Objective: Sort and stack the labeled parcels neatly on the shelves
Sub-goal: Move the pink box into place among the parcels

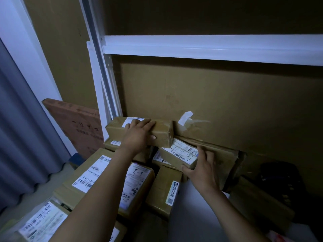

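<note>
A long taped brown parcel [162,131] with a white label lies on top of the pile against the shelf's back board. My left hand [139,133] rests flat over it, fingers on top and thumb on its front face. Just below and to the right sits a smaller parcel [180,152] with a barcode label reading A218. My right hand [201,170] grips its right end, thumb under the front corner. Several more labeled cardboard parcels [97,175] are stacked below, under my forearms.
A white metal shelf beam [209,48] crosses above the pile and a white upright [103,81] stands at the left. A reddish flattened carton [78,126] leans at the left. Dark objects [279,179] sit at the lower right. A grey curtain [21,137] hangs far left.
</note>
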